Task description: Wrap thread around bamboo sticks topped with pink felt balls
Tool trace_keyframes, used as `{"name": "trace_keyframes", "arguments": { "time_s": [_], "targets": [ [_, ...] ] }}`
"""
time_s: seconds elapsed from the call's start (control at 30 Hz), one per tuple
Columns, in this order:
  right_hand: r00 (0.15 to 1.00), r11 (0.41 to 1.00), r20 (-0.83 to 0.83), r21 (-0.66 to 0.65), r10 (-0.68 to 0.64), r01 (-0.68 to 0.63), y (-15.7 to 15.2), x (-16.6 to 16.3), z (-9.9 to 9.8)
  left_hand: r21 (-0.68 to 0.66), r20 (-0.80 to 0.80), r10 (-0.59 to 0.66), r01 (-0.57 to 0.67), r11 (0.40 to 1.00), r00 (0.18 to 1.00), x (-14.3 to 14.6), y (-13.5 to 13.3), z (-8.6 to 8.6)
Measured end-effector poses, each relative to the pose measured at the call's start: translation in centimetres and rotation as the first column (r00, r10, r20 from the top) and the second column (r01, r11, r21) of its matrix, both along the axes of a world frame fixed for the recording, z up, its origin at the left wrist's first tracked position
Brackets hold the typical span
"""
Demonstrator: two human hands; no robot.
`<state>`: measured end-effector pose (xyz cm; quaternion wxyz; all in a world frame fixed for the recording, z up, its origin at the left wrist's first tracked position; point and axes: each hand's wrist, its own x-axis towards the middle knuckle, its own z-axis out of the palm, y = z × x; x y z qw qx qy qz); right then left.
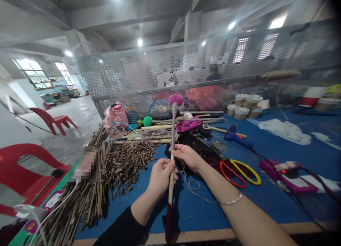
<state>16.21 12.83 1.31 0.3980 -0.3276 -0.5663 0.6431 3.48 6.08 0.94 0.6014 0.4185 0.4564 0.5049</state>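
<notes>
Both hands are closed on a thin wooden stick (171,189) topped by a round magenta head (176,100). Its upper length is covered in grey yarn, and dark maroon cloth (168,221) sits at its lower end. My left hand (161,176) grips the bare wood below the wrapping. Just above it, my right hand (185,156) pinches the stick where grey meets bare wood. Loose grey yarn (195,189) curls over the blue table (197,217) below my right hand. Scissors (236,173) with red and yellow handles lie to the right of my right forearm.
Bundled dry stalks (85,199) cover the left side of the table. Behind the hands lie more sticks, a green ball (147,121) and magenta cloth (189,124). A blue-handled glue gun (234,135), a purple device (287,176) and several small buckets (241,112) stand or lie to the right.
</notes>
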Motion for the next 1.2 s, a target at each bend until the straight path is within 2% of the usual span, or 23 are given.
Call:
{"name": "trace_keyframes", "arguments": {
  "time_s": [0.1,0.2,0.23,0.3,0.37,0.43,0.5,0.6,0.73,0.83,0.93,1.0,1.07,1.2],
  "targets": [
    [0.994,0.994,-0.082,-0.077,0.074,-0.081,0.0,0.0,0.0,-0.037,0.201,-0.039,0.047,0.998,0.979,0.2,-0.3,0.6],
    [0.990,0.989,-0.100,-0.100,0.095,-0.105,-0.1,0.0,0.1,-0.092,0.254,-0.090,0.117,0.989,0.963,-0.2,-0.2,0.6],
    [0.994,0.990,-0.069,-0.103,0.087,-0.094,-0.1,0.0,0.1,-0.105,0.209,-0.117,0.141,0.984,0.971,-0.5,-0.1,0.4],
    [0.998,0.993,0.032,-0.107,0.057,-0.053,0.0,-0.1,0.0,-0.074,0.020,-0.139,0.140,0.987,0.990,-0.9,0.2,-0.3],
    [0.992,0.995,0.125,-0.096,0.008,0.004,0.2,-0.2,-0.3,0.010,-0.194,-0.090,0.093,0.996,0.977,-1.2,0.5,-1.0],
    [0.983,0.995,0.179,-0.079,-0.040,0.054,0.3,-0.3,-0.8,0.067,-0.283,-0.038,0.059,0.996,0.958,-1.3,0.7,-1.4],
    [0.984,0.993,0.173,-0.098,-0.049,0.067,0.4,-0.4,-1.1,0.028,-0.234,-0.066,0.075,0.997,0.970,-1.3,0.7,-1.3],
    [0.999,0.980,0.039,-0.200,0.022,-0.013,0.4,-0.6,-1.1,-0.068,-0.014,-0.151,0.150,0.986,0.988,-1.1,0.6,-0.5],
    [0.985,0.957,-0.133,-0.256,0.107,-0.138,0.3,-0.7,-0.9,-0.116,0.259,-0.221,0.257,0.959,0.940,-1.1,0.3,0.5],
    [0.993,0.970,-0.070,-0.216,0.097,-0.110,0.3,-0.8,-1.3,-0.159,0.237,-0.243,0.284,0.946,0.941,-1.2,0.3,0.4],
    [0.999,0.986,0.007,-0.162,0.039,-0.038,0.5,-1.0,-1.9,-0.178,0.025,-0.223,0.223,0.958,0.975,-1.2,0.4,-0.3],
    [1.000,0.992,0.006,-0.122,-0.001,0.002,0.6,-1.0,-2.1,-0.158,-0.062,-0.189,0.178,0.971,0.980,-1.1,0.5,-0.6],
    [1.000,0.996,-0.019,-0.090,-0.008,0.006,0.5,-0.8,-1.8,-0.142,-0.011,-0.205,0.201,0.969,0.979,-1.2,0.6,-0.5],
    [0.988,0.991,-0.109,-0.073,0.106,-0.114,0.3,-0.2,-0.8,-0.094,0.259,-0.326,0.360,0.928,0.909,-1.7,0.4,0.4]
  ]
}}
